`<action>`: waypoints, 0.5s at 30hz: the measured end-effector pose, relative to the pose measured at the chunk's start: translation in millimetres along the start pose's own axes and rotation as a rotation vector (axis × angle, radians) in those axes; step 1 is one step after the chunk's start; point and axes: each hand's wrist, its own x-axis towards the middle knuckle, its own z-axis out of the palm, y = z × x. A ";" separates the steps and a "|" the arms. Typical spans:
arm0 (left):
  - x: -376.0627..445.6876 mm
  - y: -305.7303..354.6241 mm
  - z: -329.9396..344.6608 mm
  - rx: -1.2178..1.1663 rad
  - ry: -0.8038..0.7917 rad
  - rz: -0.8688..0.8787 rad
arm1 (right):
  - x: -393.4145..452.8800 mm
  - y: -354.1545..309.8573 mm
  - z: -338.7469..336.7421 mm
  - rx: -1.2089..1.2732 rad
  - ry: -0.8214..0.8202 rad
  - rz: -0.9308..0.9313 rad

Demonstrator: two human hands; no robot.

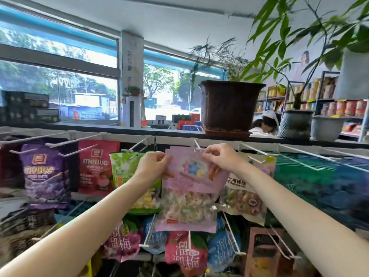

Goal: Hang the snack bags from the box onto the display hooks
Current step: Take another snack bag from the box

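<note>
Shop window behind white hook rack, left hand [153, 166] and right hand [221, 158] fingers pinch top corners of pink snack bag [189, 188] just under display hook [197, 146]; looks light, floppy, crinkly film, best held by stiff header beside hole.

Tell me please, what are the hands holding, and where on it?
Both hands, left hand and right hand, pinch the pink snack bag at its top corners.

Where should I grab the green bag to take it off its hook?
Pinch the green bag by its flat top edge, beside the hook, coming from the front. It hangs facing you, and the left hand covers its right side, so the left top corner looks easiest.
</note>
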 end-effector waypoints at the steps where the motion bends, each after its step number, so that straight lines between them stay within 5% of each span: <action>1: 3.6 0.3 0.6 0.007 0.001 0.003 | 1.0 -0.9 -3.3 0.001 -0.010 0.002; 8: 19.5 -6.7 6.6 0.106 0.024 -0.036 | 15.8 -3.3 -3.8 -0.151 -0.069 0.029; 15: 12.5 -16.2 12.3 0.337 0.047 0.103 | 34.1 12.5 19.7 -0.435 0.161 0.035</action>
